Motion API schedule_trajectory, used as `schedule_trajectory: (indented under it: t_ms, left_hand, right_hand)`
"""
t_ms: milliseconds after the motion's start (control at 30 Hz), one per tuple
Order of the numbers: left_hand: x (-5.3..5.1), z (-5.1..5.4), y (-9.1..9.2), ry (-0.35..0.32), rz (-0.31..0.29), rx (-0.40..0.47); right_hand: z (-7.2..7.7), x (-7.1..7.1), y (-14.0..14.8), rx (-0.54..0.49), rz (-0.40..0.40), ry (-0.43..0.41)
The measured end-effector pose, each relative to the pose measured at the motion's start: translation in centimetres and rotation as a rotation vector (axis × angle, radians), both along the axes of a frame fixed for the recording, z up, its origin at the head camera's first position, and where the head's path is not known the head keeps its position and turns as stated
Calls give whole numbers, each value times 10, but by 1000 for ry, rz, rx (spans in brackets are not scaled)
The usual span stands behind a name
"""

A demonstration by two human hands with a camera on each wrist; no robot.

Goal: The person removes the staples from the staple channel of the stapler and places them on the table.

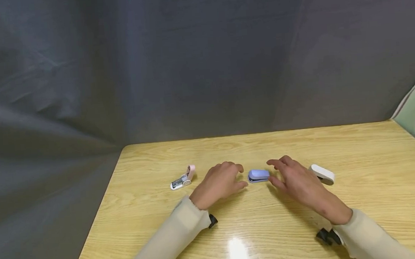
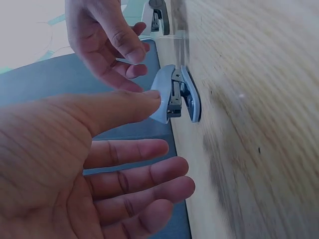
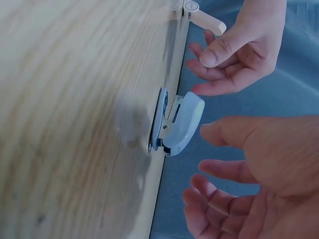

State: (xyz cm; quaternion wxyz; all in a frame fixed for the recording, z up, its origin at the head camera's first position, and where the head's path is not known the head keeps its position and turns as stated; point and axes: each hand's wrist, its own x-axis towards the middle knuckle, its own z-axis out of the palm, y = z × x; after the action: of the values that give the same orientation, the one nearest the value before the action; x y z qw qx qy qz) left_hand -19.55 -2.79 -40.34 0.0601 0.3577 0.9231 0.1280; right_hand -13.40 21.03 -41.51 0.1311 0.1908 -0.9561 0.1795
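A small blue-violet stapler point(image 1: 258, 175) lies on the wooden table between the two hands. To its left is my left hand point(image 1: 222, 183), thumb and fingers spread apart with nothing in them. My right hand point(image 1: 298, 181) hovers at the stapler's right end, its fingers loosely bent and holding nothing. In the right wrist view a gap shows between the right thumb and the stapler point(image 3: 184, 124). From the left wrist side, the left thumb overlaps the stapler point(image 2: 163, 94) in the picture; whether they touch I cannot tell.
A pink and white stapler point(image 1: 183, 178) stands with its top raised, left of the left hand. Beyond the right hand lies a white stapler point(image 1: 322, 174). A dark cloth point(image 1: 203, 66) hangs behind the table point(image 1: 157, 235), and a pale green surface shows at far right.
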Motion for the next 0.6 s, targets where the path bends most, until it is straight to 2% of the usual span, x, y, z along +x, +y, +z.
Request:
schedule_trajectory:
  t_ms: [133, 267, 600]
  left_hand:
    - [-7, -2, 8, -15, 1, -6]
    - [-10, -2, 15, -39, 0, 14]
    - [-14, -7, 26, -106, 24, 58]
  right_hand:
    - [-3, -5, 2, -11, 4, 9]
    - [-3, -8, 3, -27, 8, -30]
    - [-8, -20, 2, -48, 96, -75]
